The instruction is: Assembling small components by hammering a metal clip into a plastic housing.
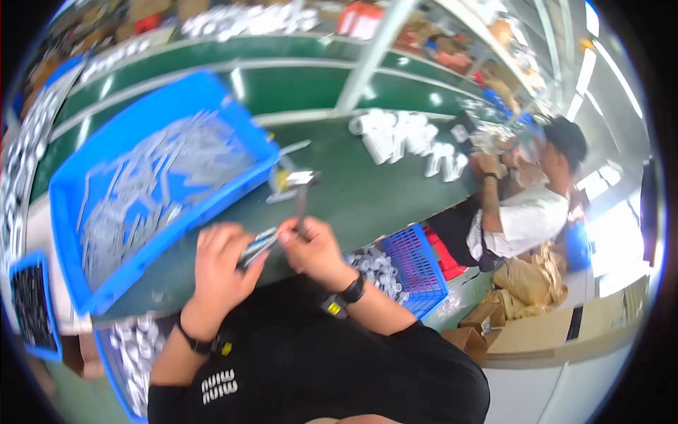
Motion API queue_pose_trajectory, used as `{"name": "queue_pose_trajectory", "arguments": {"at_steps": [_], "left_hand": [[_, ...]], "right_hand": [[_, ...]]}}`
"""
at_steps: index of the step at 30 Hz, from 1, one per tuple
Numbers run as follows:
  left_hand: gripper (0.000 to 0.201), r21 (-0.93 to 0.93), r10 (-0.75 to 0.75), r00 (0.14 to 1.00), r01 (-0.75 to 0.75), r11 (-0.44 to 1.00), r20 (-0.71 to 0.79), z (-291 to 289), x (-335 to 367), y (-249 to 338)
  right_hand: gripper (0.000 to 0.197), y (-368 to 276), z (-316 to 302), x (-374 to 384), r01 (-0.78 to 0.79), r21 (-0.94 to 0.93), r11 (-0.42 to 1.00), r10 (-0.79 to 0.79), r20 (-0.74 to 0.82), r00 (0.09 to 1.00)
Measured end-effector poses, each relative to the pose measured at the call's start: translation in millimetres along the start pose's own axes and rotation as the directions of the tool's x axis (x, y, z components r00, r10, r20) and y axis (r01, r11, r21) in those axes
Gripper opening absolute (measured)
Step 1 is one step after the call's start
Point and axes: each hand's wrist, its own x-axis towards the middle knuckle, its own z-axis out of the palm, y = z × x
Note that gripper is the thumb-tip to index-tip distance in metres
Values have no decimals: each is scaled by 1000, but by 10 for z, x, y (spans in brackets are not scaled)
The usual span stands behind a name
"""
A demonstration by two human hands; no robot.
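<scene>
1. Head view, nearest first: left hand (220, 265) is curled around a small bundle of thin metal rods (258, 245), fingers closed on it, over the near edge of the green bench (353, 191).
2. Right hand (316, 249) sits just beside the left, thumb and fingertips pinched on the bundle's end; a dark slim tool or rod (300, 205) stands up from the pinch. Motion blur hides exactly what it is.
3. Left of the hands: big blue bin (70, 191) full of the same silvery rods, tilted toward the person.
4. Just beyond the hands: small metal fixture with a yellow part (289, 180) on the bench.
5. Below the bench to the right: blue basket (417, 265) of white cylindrical parts.
6. Farther: white tubes (406, 138) in a loose pile, with a co-worker (530, 212) at the far right end.
7. Risk, my read: the bundle is held only by its ends, so a loose grip could fan the rods out and drop some off the bench edge. Blur suggests fast hands, which raises that.
</scene>
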Motion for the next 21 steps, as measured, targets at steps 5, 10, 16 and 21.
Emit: {"name": "queue_pose_trajectory", "arguments": {"at_steps": [5, 10, 16, 21], "left_hand": [[49, 96, -98, 981, 83, 992, 166, -13, -206, -272], [41, 110, -156, 978, 141, 984, 139, 125, -374, -413], [46, 11, -230, 920, 239, 971, 318, 56, -396, -494], [41, -26, -218, 955, 228, 973, 201, 101, -439, -468]], "right_hand": [[6, -95, -192, 116, -15, -304, 953, -11, -84, 996], [10, -13, -157, 253, -87, -297, 951, 51, -128, 991], [14, 16, 10, 253, -14, -485, 874, -30, -83, 996], [14, -39, 134, 243, -61, -570, 820, 9, -93, 996]]}}
